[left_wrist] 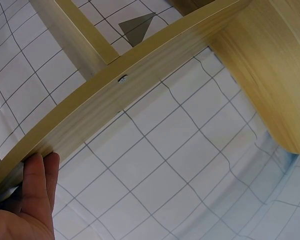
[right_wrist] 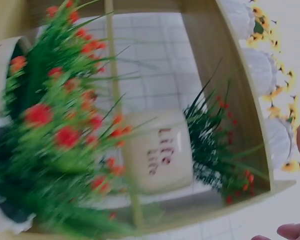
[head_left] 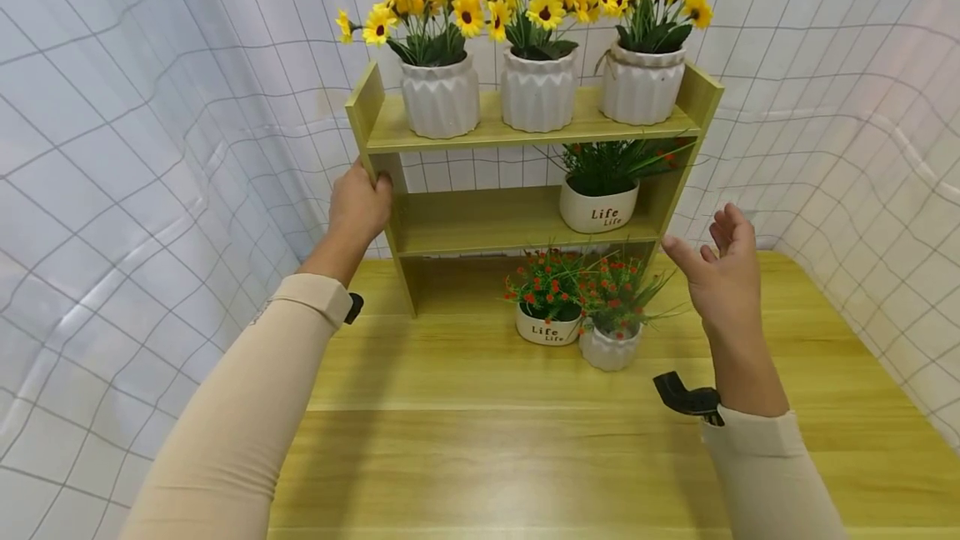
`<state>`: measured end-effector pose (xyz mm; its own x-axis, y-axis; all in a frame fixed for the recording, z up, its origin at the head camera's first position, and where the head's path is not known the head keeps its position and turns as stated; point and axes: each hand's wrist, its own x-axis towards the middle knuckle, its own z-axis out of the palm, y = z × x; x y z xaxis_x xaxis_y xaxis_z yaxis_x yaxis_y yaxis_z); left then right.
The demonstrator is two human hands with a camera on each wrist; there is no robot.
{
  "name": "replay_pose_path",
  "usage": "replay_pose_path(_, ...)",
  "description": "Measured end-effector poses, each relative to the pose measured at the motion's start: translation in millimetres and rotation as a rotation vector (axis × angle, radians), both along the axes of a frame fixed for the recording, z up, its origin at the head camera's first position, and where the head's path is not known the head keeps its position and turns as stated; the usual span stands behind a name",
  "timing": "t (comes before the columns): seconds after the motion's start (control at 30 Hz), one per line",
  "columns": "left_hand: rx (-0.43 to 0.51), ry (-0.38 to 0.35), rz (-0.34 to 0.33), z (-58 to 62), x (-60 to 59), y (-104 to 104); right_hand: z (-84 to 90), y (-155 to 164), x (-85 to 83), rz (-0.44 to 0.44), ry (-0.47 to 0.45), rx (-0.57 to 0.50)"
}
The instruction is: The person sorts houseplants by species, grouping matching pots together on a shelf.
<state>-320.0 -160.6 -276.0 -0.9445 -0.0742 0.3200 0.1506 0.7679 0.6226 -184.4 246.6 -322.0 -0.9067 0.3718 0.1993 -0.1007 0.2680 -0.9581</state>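
Note:
My left hand point(head_left: 360, 205) grips the left side panel of a small wooden shelf point(head_left: 480, 223). In the left wrist view its fingers point(left_wrist: 35, 185) lie along the panel's outer face. To the right of the shelf, my right hand point(head_left: 723, 273) is raised with fingers spread and holds nothing; its thumb comes near the right side panel, and I cannot tell if it touches. On the middle board, at the right, stands a white "Life" planter point(head_left: 598, 205) with grassy leaves and red flowers. Three white pots of yellow flowers, one being the middle pot point(head_left: 538, 92), line the top board.
Another "Life" planter point(head_left: 548, 329) with red flowers stands low at the shelf's front. Close by its right side is a small white ribbed pot point(head_left: 611, 348) of similar flowers. Grid-patterned white sheeting point(head_left: 847, 65) surrounds the wooden table point(head_left: 480, 465).

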Motion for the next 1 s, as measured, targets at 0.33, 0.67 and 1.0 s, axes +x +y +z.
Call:
replay_pose_path(0.33,0.002,0.01,0.002,-0.6,-1.6,1.7,-68.2,18.3,39.1,-0.062,-0.092,-0.029)
replay_pose_path(0.67,0.009,0.006,0.005,-1.4,-0.3,-0.6,-128.3,-5.2,48.7,0.032,-0.2,-0.027)
replay_pose_path(1.0,0.008,0.0,0.01,0.0,0.7,0.3,-165.0,-29.4,31.9,0.092,-0.224,-0.024)
